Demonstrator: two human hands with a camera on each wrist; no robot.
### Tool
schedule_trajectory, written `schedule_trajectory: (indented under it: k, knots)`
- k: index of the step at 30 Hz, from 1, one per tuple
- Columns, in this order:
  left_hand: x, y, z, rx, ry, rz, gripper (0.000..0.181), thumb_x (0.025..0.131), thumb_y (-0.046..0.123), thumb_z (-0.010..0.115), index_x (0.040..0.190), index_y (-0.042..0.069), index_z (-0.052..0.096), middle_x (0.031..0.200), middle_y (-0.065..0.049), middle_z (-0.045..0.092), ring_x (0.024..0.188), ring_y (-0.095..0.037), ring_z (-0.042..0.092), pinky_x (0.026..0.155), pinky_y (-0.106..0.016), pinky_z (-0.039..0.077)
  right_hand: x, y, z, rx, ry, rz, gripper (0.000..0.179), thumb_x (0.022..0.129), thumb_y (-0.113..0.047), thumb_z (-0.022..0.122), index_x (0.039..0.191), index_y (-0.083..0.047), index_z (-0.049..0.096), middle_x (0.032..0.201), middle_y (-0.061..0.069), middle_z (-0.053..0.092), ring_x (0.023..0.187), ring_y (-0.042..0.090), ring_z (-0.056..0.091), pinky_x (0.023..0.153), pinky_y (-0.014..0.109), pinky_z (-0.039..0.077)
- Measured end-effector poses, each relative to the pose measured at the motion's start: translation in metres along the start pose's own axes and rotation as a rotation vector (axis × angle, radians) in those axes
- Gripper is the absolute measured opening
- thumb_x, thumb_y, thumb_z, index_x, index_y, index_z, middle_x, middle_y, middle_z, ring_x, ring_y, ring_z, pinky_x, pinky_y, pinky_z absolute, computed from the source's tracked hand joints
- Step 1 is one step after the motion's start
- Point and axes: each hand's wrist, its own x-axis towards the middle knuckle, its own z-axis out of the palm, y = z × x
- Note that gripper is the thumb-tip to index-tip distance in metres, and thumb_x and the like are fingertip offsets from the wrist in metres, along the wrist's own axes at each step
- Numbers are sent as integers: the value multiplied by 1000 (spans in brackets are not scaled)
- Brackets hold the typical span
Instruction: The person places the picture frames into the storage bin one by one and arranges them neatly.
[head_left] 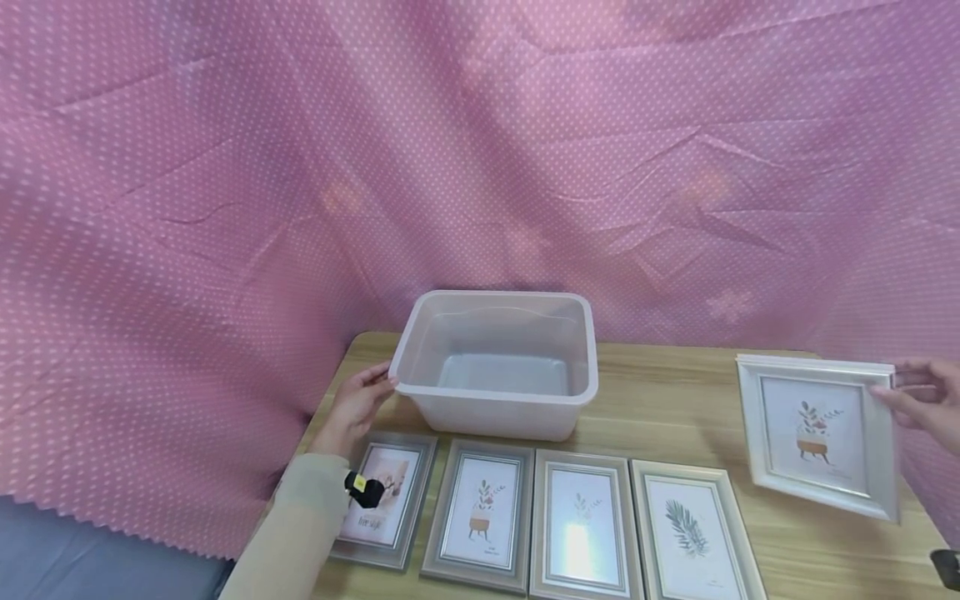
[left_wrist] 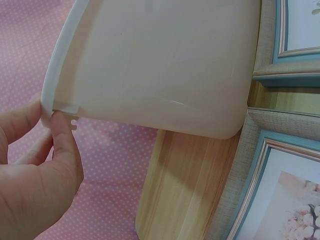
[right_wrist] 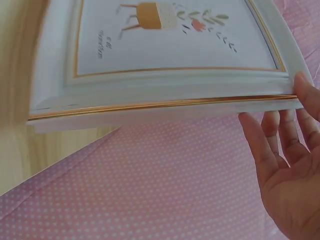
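My left hand (head_left: 362,404) pinches the left rim of a pale plastic storage bin (head_left: 495,415); in the left wrist view, thumb and fingers (left_wrist: 65,140) meet at the corner of its lip. The bin stands upright with nothing inside. On the right, my right hand (head_left: 930,400) grips a white picture frame (head_left: 817,496) by its right edge, thumb on the front and fingers behind. The frame is tilted up, its plant-pot print facing me. In the right wrist view, a thin gold line runs along the side of the white frame (right_wrist: 165,87).
In a row before the bin lie several silver-grey frames: a flower-photo frame (head_left: 416,500), a plant-pot frame (head_left: 480,575), a glare-covered frame (head_left: 633,533) and a leaf-print frame (head_left: 738,517). The wooden table (head_left: 660,383) is backed by a pink dotted cloth (head_left: 480,167).
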Motion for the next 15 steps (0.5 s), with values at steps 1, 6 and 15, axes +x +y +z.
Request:
schedule_trajectory:
  k: [1, 6, 15]
  knots:
    - [0, 0, 0, -5, 4, 0, 49, 90, -12, 55, 136, -14, 38, 116, -18, 55, 94, -11, 58, 85, -20, 51, 2, -4, 2, -12, 4, -29, 53, 84, 12, 63, 97, -39, 55, 80, -26, 58, 65, -11, 57, 47, 12, 50]
    - [0, 1, 1, -22, 6, -13, 49, 90, -13, 55, 136, -13, 39, 114, -16, 56, 95, -13, 59, 86, -21, 51, 8, -28, 13, -129, 37, -103, 53, 83, 12, 65, 101, -36, 48, 84, -29, 54, 69, -14, 53, 49, 10, 49]
    - [0, 1, 0, -3, 12, -1, 49, 90, -12, 56, 136, -14, 39, 121, -21, 53, 98, -13, 58, 85, -20, 51, 15, -78, 43, -389, -20, -40, 51, 90, -13, 68, 123, 14, 40, 99, -4, 56, 81, -19, 39, 57, 1, 39]
